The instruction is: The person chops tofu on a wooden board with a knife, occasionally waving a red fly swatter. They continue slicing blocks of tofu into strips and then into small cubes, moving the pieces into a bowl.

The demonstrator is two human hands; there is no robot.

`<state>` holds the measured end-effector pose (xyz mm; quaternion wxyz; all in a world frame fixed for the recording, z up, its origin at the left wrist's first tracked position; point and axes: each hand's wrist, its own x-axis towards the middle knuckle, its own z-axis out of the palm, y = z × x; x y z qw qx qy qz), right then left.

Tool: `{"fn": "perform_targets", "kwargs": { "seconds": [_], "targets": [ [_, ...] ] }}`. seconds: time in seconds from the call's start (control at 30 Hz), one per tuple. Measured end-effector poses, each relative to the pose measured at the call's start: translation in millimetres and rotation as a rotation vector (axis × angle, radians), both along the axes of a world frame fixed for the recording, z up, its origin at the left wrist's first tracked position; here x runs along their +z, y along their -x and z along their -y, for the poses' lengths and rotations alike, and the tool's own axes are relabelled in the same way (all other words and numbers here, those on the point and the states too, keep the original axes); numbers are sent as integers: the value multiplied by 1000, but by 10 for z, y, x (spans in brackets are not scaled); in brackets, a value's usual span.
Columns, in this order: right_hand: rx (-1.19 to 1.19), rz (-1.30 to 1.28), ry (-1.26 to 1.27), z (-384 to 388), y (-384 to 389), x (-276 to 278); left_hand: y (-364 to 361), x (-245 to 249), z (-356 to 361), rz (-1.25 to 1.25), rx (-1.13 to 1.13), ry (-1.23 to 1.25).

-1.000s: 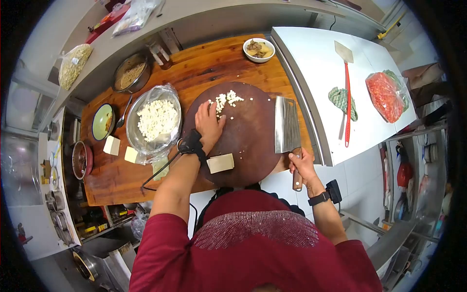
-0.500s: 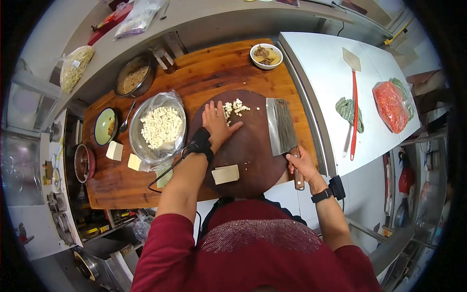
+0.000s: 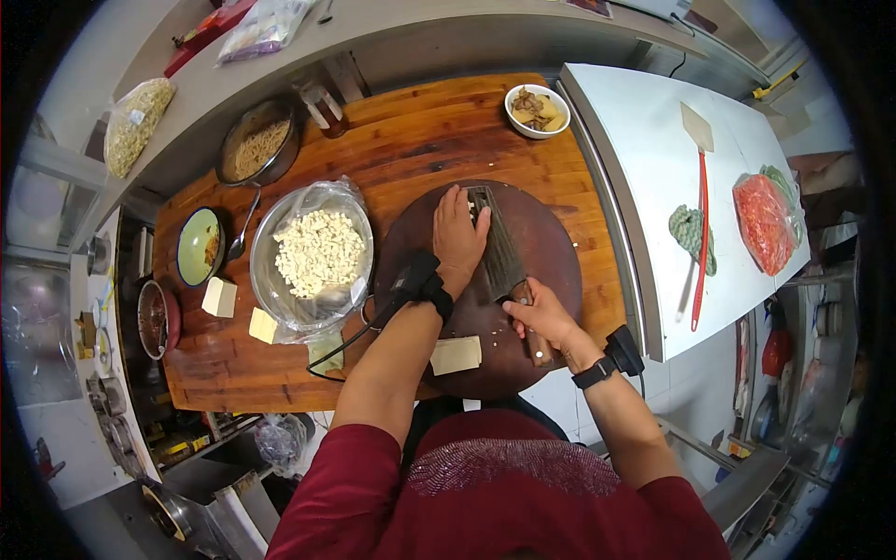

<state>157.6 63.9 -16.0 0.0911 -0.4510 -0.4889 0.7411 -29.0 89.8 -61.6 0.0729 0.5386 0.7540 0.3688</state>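
Note:
A round dark cutting board (image 3: 546, 247) lies on a wooden worktop (image 3: 411, 140). My right hand (image 3: 541, 317) grips the wooden handle of a cleaver (image 3: 497, 245), whose blade lies slanted across the middle of the board. My left hand (image 3: 457, 241) rests flat on the board with its fingers apart, pressed against the blade's left side. Most of the small white diced pieces are hidden under hand and blade. A pale tofu block (image 3: 455, 355) sits at the board's near edge.
A plastic-lined metal bowl of white cubes (image 3: 313, 254) stands left of the board, with two tofu blocks (image 3: 219, 297) beside it. A green dish (image 3: 199, 245), a pan of shreds (image 3: 257, 145) and a small white bowl (image 3: 537, 110) are farther off. A white counter (image 3: 653, 159) carries a red-handled spatula (image 3: 700, 205) and bagged red food (image 3: 765, 210).
My right hand swung the cleaver leftward from the board's right side to its middle. My left hand slid toward the blade, covering the diced pieces.

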Motion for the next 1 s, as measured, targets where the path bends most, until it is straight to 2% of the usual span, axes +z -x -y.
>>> {"fn": "perform_targets", "kwargs": {
  "seconds": [0.17,0.27,0.43,0.5,0.53,0.63,0.67,0.7,0.73,0.77,0.83,0.87,0.93,1.0],
  "targets": [
    [27,-37,8,112,183,58,24,-11,27,247,142,-189],
    [55,-5,-1,124,237,295,86,65,106,305,171,-309],
    [187,-84,-134,315,589,819,602,664,418,18,263,-496],
    [244,-48,-274,459,777,949,923,794,619,-76,294,-473],
    [254,-117,-207,505,845,925,1050,814,708,-93,312,-476],
    [318,-97,-263,594,934,899,1454,645,954,-125,304,-444],
    [333,-76,-304,591,880,842,1561,542,1038,-157,317,-384],
    [343,-49,-343,579,792,805,1739,365,1149,-70,313,-233],
    [331,-21,-300,560,683,904,1725,440,1232,-152,349,-153],
    [294,-1,-306,527,539,888,1705,567,1281,-243,390,-75],
    [219,12,-296,479,237,773,1732,628,1291,-575,313,-200],
    [143,3,-272,473,99,693,1721,620,1269,-569,303,-202],
    [73,20,-252,451,-161,718,1675,655,1165,-408,263,-29],
    [-38,21,-222,451,-425,673,1478,666,967,-457,161,-93]
  ]
}}
